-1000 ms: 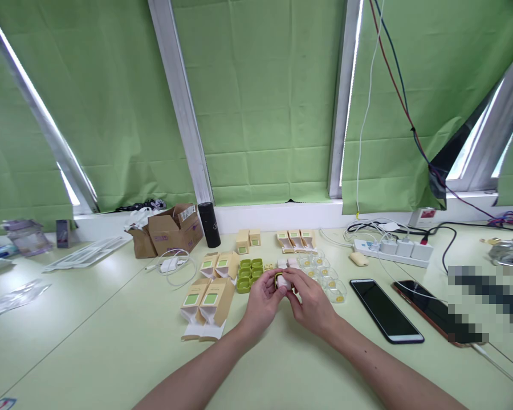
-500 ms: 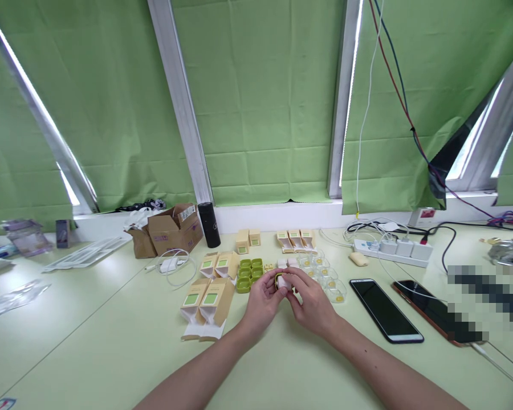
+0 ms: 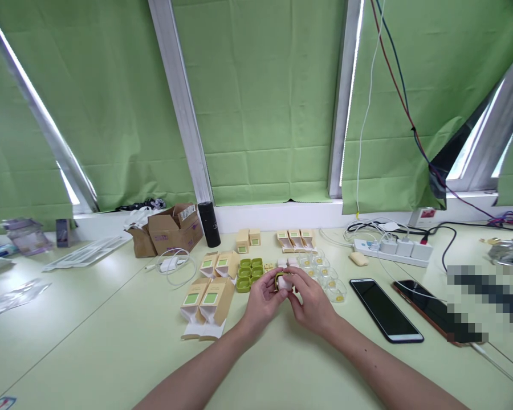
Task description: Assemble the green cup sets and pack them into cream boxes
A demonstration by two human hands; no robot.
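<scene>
Over the middle of the table, my left hand is closed around a small green square case, partly hidden by the fingers. My right hand pinches a small white block at the case's open side; how far inside it sits, I cannot tell. Left of the hands stand several green square cups in rows. Behind my fingers lie small yellow pieces and more white blocks. Clear plastic covers with yellow spots are grouped beside my right hand.
Small open tan cartons stand at the left, others farther back. Behind them are a brown cardboard box and a black cylinder. A phone, another phone and a power strip with cables occupy the right.
The white block has tilted slightly between my fingers, and my right fingers have shifted a little. Both hands stay in nearly the same place.
</scene>
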